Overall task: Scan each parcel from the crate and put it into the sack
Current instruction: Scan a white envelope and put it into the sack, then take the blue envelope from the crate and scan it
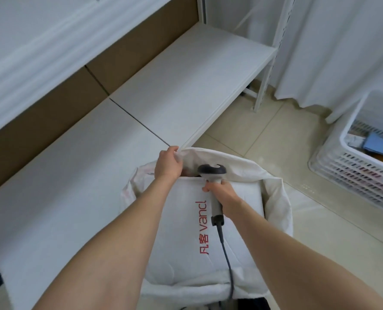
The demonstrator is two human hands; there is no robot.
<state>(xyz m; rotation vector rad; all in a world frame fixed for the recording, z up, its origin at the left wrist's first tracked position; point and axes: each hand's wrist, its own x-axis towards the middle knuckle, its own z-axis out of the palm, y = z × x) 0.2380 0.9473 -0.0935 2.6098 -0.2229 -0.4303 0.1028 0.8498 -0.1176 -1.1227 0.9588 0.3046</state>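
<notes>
Two bare forearms reach forward over one white sack [242, 166], which stands open on the floor just in front of the person. One parcel [186, 220] lies in the sack's mouth: a flat white mailer bag, smooth with a few soft creases, with red lettering that reads "vancl" beside two red characters along its length. The left forearm covers its left edge and the right forearm its right side. A dark cable [227, 260] runs across the parcel's face from the single handheld scanner [211, 171], grey with a darker head, which hangs over the parcel's far edge. The right hand [221, 191] has its fingers wrapped round the scanner's handle. Just beyond, the left hand [168, 164] pinches the sack's far rim, with cloth bunched between curled fingers and thumb. Behind the sack a low white shelf [186, 86] runs off to the left, with brown board at its back. To the right, on the pale tiled floor [264, 135], stands one white slatted crate [347, 175], well apart from the sack, with a blue packet [380, 146] and other flat items inside; I cannot count them. A white curtain [331, 52] hangs farthest back.
</notes>
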